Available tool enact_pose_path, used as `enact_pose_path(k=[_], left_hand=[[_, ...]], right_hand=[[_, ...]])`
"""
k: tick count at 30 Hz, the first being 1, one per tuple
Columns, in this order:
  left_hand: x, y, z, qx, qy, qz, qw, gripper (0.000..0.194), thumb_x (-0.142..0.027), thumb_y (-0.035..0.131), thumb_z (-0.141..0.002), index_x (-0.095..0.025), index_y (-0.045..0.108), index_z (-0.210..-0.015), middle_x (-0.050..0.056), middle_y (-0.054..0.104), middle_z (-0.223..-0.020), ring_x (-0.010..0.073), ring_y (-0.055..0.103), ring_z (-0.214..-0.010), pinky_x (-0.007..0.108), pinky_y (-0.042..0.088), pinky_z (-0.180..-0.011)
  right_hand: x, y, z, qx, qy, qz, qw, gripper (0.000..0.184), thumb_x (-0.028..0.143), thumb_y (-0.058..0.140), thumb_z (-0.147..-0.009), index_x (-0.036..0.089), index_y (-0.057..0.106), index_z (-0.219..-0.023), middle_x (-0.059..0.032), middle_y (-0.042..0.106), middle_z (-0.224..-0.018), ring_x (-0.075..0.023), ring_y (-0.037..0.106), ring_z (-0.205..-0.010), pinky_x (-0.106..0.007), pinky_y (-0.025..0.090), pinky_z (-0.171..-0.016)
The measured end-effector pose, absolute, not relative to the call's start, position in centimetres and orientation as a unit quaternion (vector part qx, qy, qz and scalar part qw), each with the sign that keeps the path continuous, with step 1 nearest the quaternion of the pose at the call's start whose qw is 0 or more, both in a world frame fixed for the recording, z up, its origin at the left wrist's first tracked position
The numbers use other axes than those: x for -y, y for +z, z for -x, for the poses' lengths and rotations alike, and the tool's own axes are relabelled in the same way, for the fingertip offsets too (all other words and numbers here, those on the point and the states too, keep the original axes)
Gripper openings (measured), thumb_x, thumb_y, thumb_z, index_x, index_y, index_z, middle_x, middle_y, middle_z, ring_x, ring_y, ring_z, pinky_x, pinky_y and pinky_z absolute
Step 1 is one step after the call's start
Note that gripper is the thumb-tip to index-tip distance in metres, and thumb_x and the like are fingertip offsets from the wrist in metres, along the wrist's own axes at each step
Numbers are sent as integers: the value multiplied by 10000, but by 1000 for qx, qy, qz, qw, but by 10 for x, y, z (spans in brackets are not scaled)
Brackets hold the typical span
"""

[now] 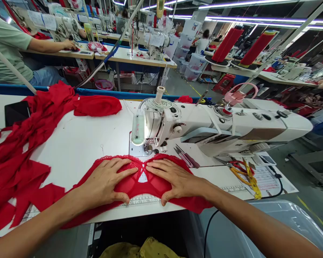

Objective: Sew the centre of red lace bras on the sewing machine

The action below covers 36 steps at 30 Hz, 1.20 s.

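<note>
A red bra (140, 189) with lace edging lies spread on the white sewing table, with a small criss-cross gap at its middle. My left hand (111, 177) rests flat on its left cup, fingers spread and pointing inward. On the right cup lies my right hand (174, 177), its fingers also stretched out, the thumb near the lower edge. Just beyond the bra stands a white sewing machine (188, 122); its needle area and presser foot (148, 147) sit close behind the lace. The machine's lamp is lit.
Red fabric pieces (40, 132) heap along the left, near a black phone (16, 113). Right of the needle lie thread snips (187, 156), yellow-handled scissors (239, 173) and a yellow tape measure (251, 181). A clear plastic bin (285, 215) stands at lower right. A co-worker's arm (48, 45) is at upper left.
</note>
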State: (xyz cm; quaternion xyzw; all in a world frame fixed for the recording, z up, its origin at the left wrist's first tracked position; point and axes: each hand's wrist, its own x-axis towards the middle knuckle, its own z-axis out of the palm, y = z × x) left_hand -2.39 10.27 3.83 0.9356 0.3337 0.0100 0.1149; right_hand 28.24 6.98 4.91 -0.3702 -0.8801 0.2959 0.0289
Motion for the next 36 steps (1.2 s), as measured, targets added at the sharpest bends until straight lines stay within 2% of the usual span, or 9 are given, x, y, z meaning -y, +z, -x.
enact_pose_path(k=[11,36], left_hand=[[-105,32,27,-328,23,-938,112,867,-850,549,-739,-428,423,-1485,83,473,-1532,387,465,-1331,534,338,-1075],[-106,29,28,-324,18,-941,100,873,-856,525,-750,-425,401,-1499,74,468,-1541,390,467,-1339,532,354,-1056]], right_hand=[[-70,54,-281,880,296,371,24,1026,680,724,-778,242,266,-1585,-93,272,-1640,-297,224,-1498,-469,130,-1235],[-71,51,-282,877,306,371,25,1027,693,713,-781,240,265,-1586,-91,272,-1640,-302,217,-1499,-471,91,-1240]])
